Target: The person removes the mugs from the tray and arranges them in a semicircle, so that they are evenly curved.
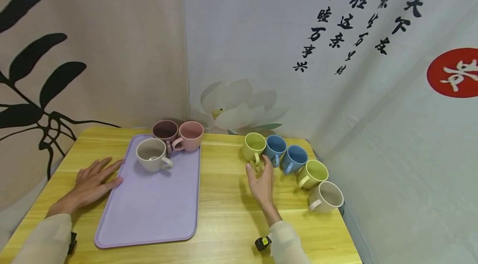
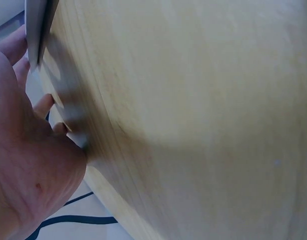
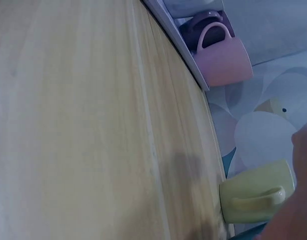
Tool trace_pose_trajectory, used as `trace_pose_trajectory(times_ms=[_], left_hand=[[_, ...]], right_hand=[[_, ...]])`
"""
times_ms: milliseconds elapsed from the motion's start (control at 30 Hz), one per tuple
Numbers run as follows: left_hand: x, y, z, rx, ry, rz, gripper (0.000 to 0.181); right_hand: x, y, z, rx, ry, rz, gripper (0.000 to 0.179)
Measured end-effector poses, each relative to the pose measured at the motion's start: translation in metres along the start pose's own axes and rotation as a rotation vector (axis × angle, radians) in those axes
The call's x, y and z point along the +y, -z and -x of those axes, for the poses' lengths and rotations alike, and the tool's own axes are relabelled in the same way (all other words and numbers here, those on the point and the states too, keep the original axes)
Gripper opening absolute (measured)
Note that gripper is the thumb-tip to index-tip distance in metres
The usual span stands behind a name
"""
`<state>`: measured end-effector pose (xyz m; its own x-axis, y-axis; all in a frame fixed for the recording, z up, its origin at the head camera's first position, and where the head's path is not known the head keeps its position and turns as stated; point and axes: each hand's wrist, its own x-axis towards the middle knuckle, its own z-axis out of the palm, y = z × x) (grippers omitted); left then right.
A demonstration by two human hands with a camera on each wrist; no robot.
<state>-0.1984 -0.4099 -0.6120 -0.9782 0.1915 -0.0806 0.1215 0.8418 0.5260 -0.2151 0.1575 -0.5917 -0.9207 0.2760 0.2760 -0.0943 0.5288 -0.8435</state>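
Note:
My left hand rests at the left rim of a lilac tray, fingers stretched out and fingertips at its edge. In the left wrist view that hand lies beside the tray's rim. On the tray's far end stand a white mug, a dark plum mug and a pink mug. My right hand is at the near side of a yellow-green mug, thumb and fingers apart around its handle. The right wrist view shows this mug upright beside the hand.
Right of that mug, two blue mugs, a second yellow-green mug and a cream mug curve along the edge of the wooden table. A printed cloth hangs close behind the table.

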Motion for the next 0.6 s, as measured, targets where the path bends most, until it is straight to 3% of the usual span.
trace_pose_trajectory(times_ms=[233, 467, 600], left_hand=[[0.0, 0.0, 0.0, -0.001, 0.001, -0.002, 0.075], [-0.001, 0.0, 0.0, -0.001, 0.004, -0.003, 0.075], [0.0, 0.0, 0.0, -0.007, 0.003, 0.0, 0.075]], right_hand=[[-0.013, 0.0, 0.009, 0.007, 0.058, 0.002, 0.08], [-0.032, -0.007, 0.018, 0.017, 0.202, 0.0, 0.08], [-0.045, -0.012, 0.023, -0.014, 0.244, -0.018, 0.079]])
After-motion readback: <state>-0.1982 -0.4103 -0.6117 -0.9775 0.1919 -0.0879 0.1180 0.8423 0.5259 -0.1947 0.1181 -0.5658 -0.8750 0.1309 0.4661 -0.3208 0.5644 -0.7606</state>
